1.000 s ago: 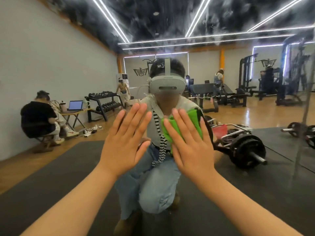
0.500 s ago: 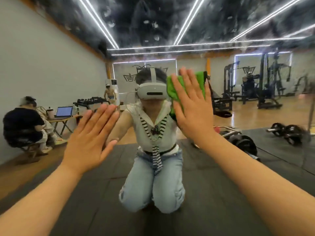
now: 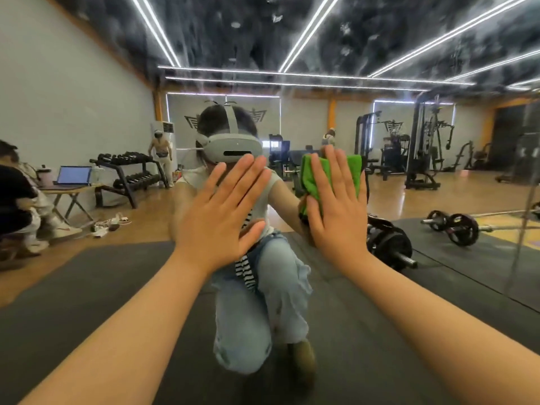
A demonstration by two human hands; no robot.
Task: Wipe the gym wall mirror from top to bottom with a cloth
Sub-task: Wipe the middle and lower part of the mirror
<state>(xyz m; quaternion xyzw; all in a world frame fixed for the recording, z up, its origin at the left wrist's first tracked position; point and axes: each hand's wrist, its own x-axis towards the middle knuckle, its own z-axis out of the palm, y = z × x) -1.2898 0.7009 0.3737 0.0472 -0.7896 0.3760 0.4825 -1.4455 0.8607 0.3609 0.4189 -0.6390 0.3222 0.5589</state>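
The wall mirror (image 3: 292, 39) fills the whole view, streaked and smeared in its upper part. My right hand (image 3: 336, 211) lies flat with straight fingers on a green cloth (image 3: 312, 173) and presses it against the glass right of centre. The cloth's lower part is hidden behind my palm. My left hand (image 3: 222, 217) is spread flat on the mirror at about the same height, bare, with nothing under it. Between the two hands the glass reflects a kneeling person wearing a grey headset.
In the reflection, a barbell with plates (image 3: 455, 226) lies on dark floor mats at the right, weight machines (image 3: 420, 147) stand behind, and a dumbbell rack (image 3: 128, 173) and a table with a laptop (image 3: 73, 176) are at the left. A vertical mirror seam (image 3: 526, 200) runs near the right edge.
My right hand slid the cloth up the glass, then back down and slightly right. My left hand shifted left and returned toward the centre.
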